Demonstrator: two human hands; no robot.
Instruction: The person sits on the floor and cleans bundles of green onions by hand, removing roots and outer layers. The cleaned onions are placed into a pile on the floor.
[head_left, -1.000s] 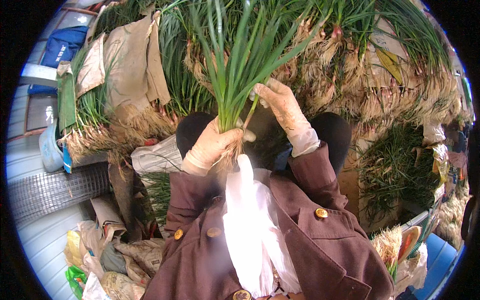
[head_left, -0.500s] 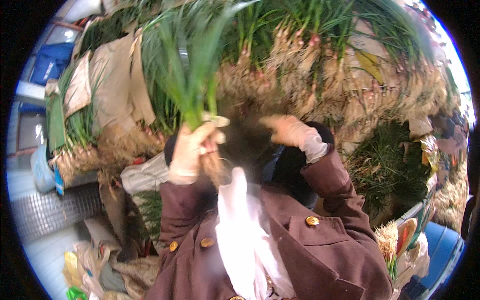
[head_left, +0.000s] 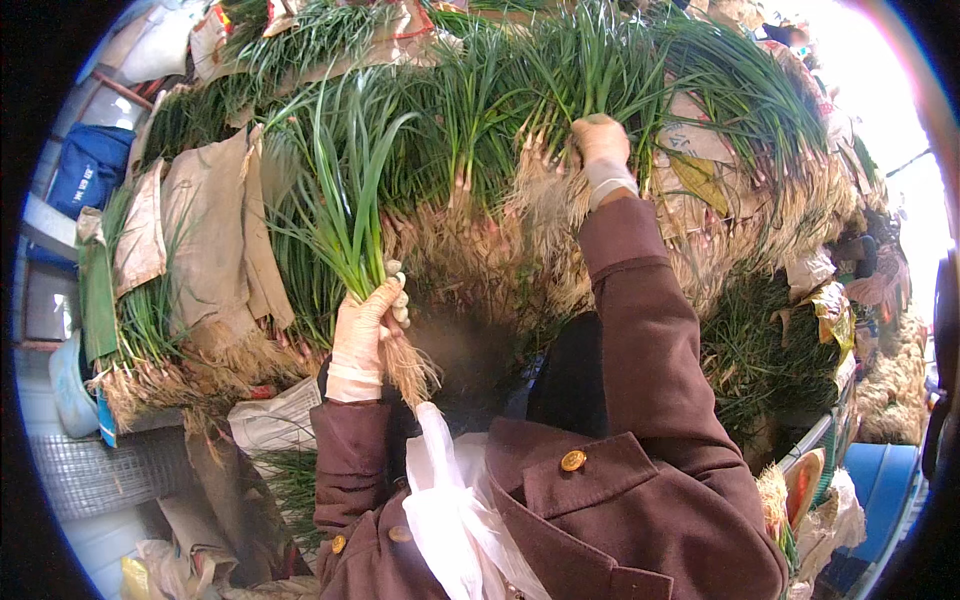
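Note:
My left hand (head_left: 357, 345), in a thin pale glove, is closed round a bunch of scallions (head_left: 350, 225). Long green leaves fan upward from the fist, and the pale stringy roots (head_left: 408, 372) hang below it. White coverings show on the fingertips. My right arm reaches far forward to a long heap of scallions (head_left: 470, 110). There my gloved right hand (head_left: 602, 142) is closed on scallion stalks, its fingers partly hidden; green leaves rise just beyond it and roots spread beside it.
Brown cardboard sheets (head_left: 205, 235) cover scallions on the left. Loose green leaves (head_left: 765, 345) lie in a heap at the right, near a blue container (head_left: 880, 490). A white plastic bag (head_left: 450, 510) hangs at my chest. A wire mesh roll (head_left: 115, 475) is at lower left.
My right hand has moved forward from near my lap to the heap and closed on stalks there. My left hand has lowered slightly to the left, still holding its bunch.

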